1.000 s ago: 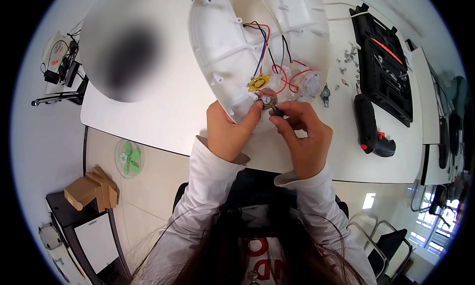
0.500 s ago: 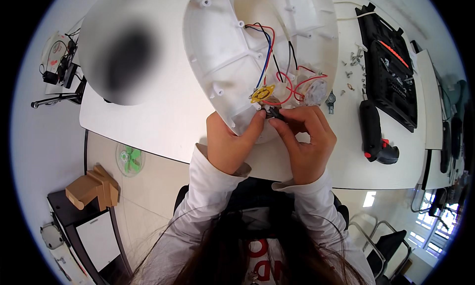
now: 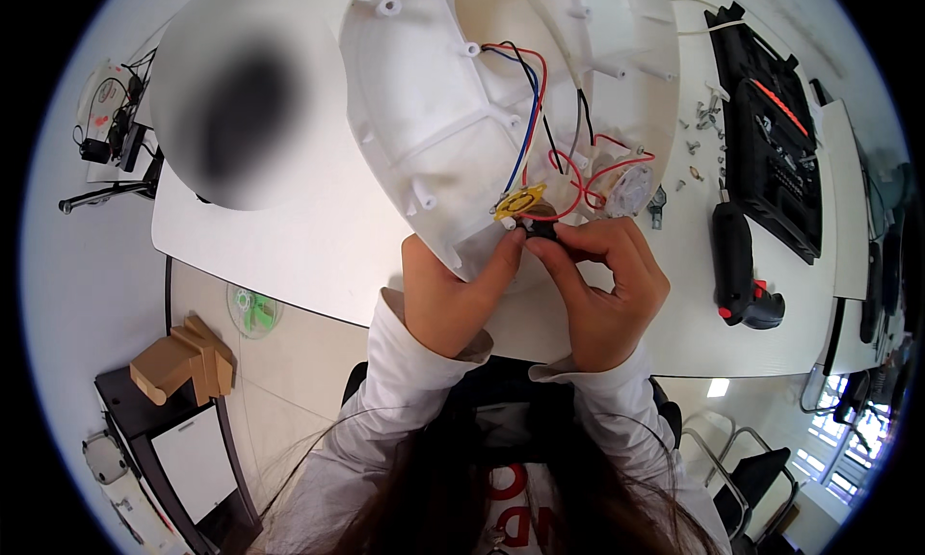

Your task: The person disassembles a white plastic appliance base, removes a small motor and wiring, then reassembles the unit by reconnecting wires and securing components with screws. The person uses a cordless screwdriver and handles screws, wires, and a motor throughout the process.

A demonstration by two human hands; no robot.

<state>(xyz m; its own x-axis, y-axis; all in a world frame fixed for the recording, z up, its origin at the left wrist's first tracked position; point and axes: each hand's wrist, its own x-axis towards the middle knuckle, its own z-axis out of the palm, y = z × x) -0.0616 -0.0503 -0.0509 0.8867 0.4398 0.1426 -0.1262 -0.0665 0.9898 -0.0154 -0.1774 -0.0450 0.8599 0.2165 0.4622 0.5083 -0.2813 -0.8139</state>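
Note:
A large white plastic shell [image 3: 414, 83], its ribbed inside facing me, is tilted up over the table's near edge. Red, blue and black wires [image 3: 532, 102] run down inside it to a yellow disc-shaped part [image 3: 520, 201] and a clear round part [image 3: 630, 189]. My left hand [image 3: 451, 290] grips the shell's lower rim, fingers hidden behind it, thumb against a small black part [image 3: 540, 227] just below the yellow disc. My right hand [image 3: 607, 280] pinches that black part between thumb and forefinger.
On the right lie a black tool case [image 3: 771, 150], a black cordless screwdriver [image 3: 737, 266], and several loose screws [image 3: 708, 121]. A small dark metal piece [image 3: 658, 208] rests beside the shell. A blurred white rounded object [image 3: 231, 102] fills the upper left. The table's front edge [image 3: 289, 302] runs below.
The shell has come slightly nearer and tilted, its edges spreading wider in view. My right hand has shifted a little right and down, still pinching the black part.

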